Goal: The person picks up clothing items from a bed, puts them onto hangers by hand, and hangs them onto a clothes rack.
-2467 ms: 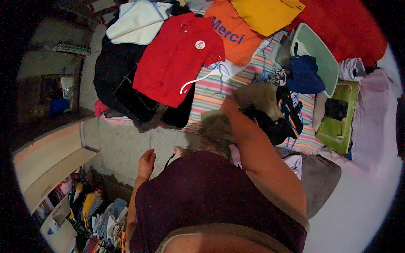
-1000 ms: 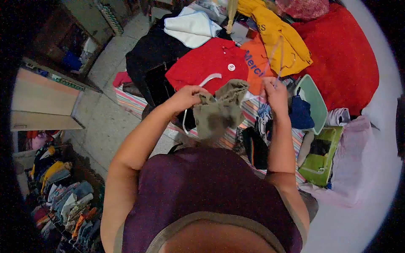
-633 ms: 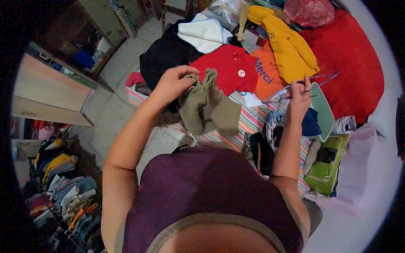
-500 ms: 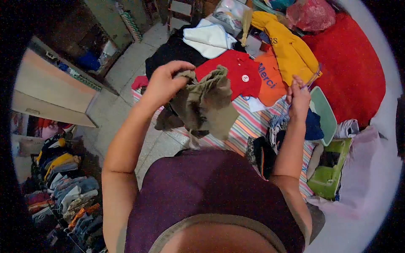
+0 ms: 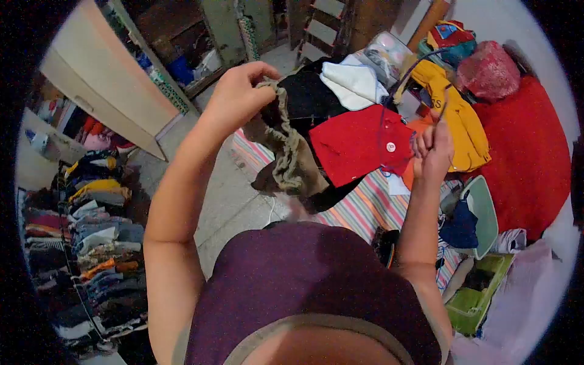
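My left hand (image 5: 240, 97) is closed on the edge of an olive-brown garment (image 5: 304, 167) with a gathered elastic waistband. The cloth hangs down from my fingers above the bed. On the right, my right hand (image 5: 433, 149) is wrapped round a thin dark clothes hanger (image 5: 420, 59), whose outline is blurred. Below and between the hands lie a red shirt (image 5: 353, 143) with a round white badge and a striped sheet (image 5: 380, 198). A yellow top (image 5: 471, 143) with dark lettering lies beyond my right hand.
A white folded cloth (image 5: 350, 84) rests on black clothing (image 5: 301, 100). To the right are a red blanket (image 5: 529, 164), a pale green tub (image 5: 483, 213) and a green pack (image 5: 477, 298). A clothes rack (image 5: 76, 267) full of garments stands at left, near an open door (image 5: 115, 73).
The view has turned, so the room sits further right. In my left hand the garment hangs narrower, its waistband stretched downward. The hanger in my right hand has swung up and left.
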`<state>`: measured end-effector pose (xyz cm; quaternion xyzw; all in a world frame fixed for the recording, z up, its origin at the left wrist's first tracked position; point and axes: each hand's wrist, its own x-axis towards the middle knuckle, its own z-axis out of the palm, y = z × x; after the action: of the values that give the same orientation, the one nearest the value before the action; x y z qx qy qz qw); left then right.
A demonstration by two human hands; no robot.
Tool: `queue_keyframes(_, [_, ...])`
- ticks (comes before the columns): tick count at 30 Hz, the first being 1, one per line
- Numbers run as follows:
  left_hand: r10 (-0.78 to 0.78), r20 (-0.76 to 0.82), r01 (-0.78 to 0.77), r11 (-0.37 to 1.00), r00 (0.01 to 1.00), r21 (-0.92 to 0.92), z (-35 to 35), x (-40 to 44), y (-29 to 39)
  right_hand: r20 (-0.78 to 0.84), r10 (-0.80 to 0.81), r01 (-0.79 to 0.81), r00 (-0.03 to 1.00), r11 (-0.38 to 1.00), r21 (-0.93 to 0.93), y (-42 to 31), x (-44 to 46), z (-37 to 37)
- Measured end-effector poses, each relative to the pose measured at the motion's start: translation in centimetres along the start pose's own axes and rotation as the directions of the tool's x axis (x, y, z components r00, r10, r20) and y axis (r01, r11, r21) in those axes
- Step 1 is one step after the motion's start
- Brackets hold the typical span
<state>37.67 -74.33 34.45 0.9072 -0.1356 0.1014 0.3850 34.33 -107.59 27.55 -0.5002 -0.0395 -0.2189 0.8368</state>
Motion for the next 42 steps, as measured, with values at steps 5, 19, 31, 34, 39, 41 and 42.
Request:
queue_keyframes(5, [-0.049, 0.008, 0.048, 0.997, 0.999, 0.063, -1.6, -1.0, -0.4, 0.336, -0.053, -0.144, 0.94, 0.833, 0.534, -1.6, -0.8, 7.9])
queue_keyframes(19, [-0.124, 0.019, 0.105, 0.9, 0.992, 0.424, -7.2, -5.9, -2.6, 0.48, -0.07, -0.221, 0.875, 0.823, 0.523, 3.0, -7.3, 21.5])
queue_keyframes(31, [-0.247, -0.071, 0.25, 0.968, 0.966, 0.027, -16.8, -14.8, -3.0, 0.857, 0.115, -0.475, 0.502, 0.865, 0.162, 12.5, -11.0, 25.7])
queue_keyframes(34, [-0.282, -0.137, 0.278, 0.959, 0.949, -0.052, -18.0, -17.5, -3.6, 0.876, 0.182, -0.464, 0.448, 0.884, 0.053, 13.2, -11.9, 27.6])
queue_keyframes(39, [-0.393, -0.224, 0.228, 0.819, 0.892, -0.527, -19.6, -20.4, -5.6, 0.915, 0.11, -0.563, 0.387, 0.815, 0.14, 12.2, -14.1, 32.8])
queue_keyframes(41, [-0.437, -0.275, 0.259, 0.824, 0.856, -0.504, -20.4, -21.8, -5.6, 0.97, 0.099, -0.504, 0.223, 0.863, 0.027, 12.8, -14.2, 33.6])
queue_keyframes(42, [-0.469, -0.307, 0.329, 0.85, 0.828, -0.412, -20.7, -22.6, -5.1, 0.967, 0.138, -0.421, 0.215, 0.906, -0.036, 13.8, -14.5, 33.6])
